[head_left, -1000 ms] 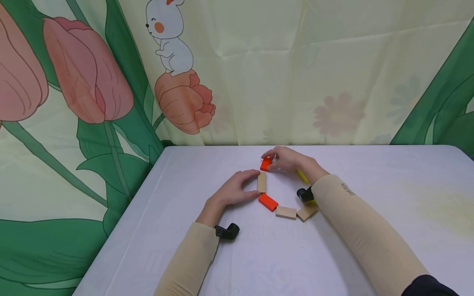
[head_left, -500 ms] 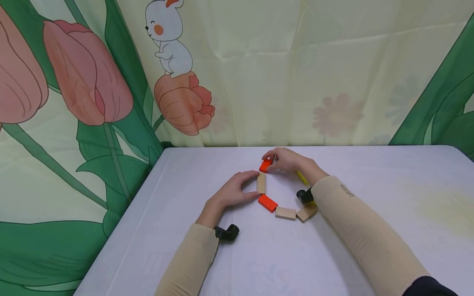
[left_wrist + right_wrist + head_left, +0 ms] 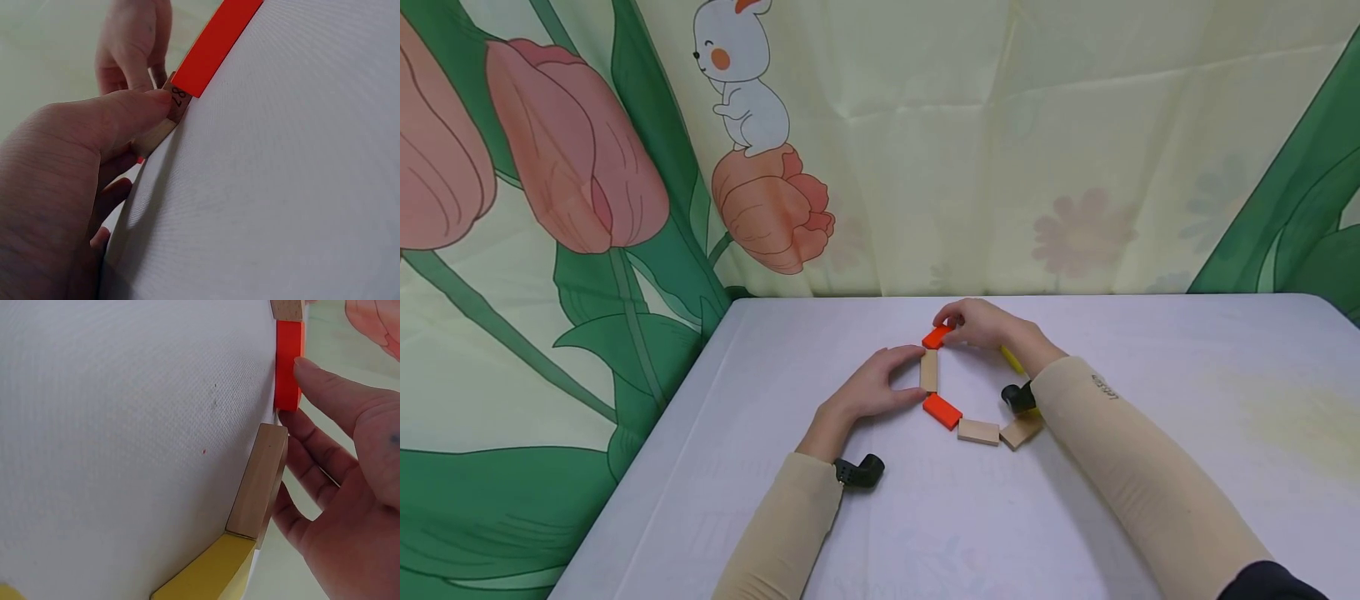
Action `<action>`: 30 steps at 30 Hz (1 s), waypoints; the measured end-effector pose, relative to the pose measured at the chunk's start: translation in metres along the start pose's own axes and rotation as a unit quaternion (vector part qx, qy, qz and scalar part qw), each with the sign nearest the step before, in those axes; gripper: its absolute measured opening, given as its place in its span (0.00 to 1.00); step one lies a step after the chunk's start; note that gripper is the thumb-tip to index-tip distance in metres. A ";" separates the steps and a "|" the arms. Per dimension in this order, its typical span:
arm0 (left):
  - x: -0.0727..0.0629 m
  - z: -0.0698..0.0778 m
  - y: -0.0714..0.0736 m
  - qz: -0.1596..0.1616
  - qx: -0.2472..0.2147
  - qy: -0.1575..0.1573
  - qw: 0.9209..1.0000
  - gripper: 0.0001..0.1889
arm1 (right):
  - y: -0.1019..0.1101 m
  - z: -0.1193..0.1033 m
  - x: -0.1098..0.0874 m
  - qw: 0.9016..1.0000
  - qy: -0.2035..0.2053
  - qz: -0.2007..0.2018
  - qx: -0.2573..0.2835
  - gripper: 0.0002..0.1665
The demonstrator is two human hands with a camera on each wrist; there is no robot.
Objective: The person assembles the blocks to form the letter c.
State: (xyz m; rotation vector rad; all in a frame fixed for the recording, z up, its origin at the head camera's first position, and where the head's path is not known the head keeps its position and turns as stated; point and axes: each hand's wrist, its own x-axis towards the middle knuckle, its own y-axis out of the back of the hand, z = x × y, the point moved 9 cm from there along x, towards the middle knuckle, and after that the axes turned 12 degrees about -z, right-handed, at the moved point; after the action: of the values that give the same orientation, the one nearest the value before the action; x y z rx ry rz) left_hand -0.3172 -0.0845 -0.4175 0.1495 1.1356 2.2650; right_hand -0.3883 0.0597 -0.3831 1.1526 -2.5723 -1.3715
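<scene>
My left hand (image 3: 880, 383) spans a plain wooden block (image 3: 929, 371), thumb at its near end and fingers at its far end. In the left wrist view, dark printed digits show on this wooden block (image 3: 179, 105) beside the thumb. My right hand (image 3: 976, 323) pinches a red block (image 3: 936, 337) at the far end of the wooden one. The right wrist view shows the thumb on the red block (image 3: 287, 365), with the other fingers behind and below it. A second red block (image 3: 942, 412) lies right at the wooden block's near end.
Two more wooden blocks (image 3: 978, 432) (image 3: 1022, 431) carry the curved row along the near side. A yellow block (image 3: 1012, 359) shows partly behind the right wrist; another wooden block (image 3: 257, 481) adjoins yellow in the right wrist view. A printed curtain (image 3: 925, 167) hangs behind the white table (image 3: 775, 367).
The red block in my right hand has turned to a flatter slant, its near end now at the wooden block's far end. The right fingers shifted slightly right; my left hand stays in place.
</scene>
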 end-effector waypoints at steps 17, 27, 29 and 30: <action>0.001 -0.001 0.000 0.001 -0.005 -0.001 1.000 0.35 | -0.002 0.000 0.000 1.000 -0.006 -0.005 0.008 0.20; 0.001 -0.001 0.000 0.002 -0.004 -0.007 1.000 0.35 | -0.002 -0.001 0.000 1.000 -0.003 -0.005 -0.001 0.18; 0.001 -0.001 0.000 0.002 -0.004 -0.008 1.000 0.35 | -0.002 -0.001 0.000 1.000 -0.001 -0.004 -0.005 0.18; 0.001 -0.001 0.000 0.002 -0.005 -0.008 1.000 0.35 | -0.002 -0.001 0.000 1.000 -0.002 -0.003 -0.005 0.17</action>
State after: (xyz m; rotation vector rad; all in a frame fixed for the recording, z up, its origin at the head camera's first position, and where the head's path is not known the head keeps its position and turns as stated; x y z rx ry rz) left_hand -0.3188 -0.0847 -0.4182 0.1667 1.1165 2.2689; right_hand -0.3865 0.0585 -0.3838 1.1596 -2.5629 -1.3877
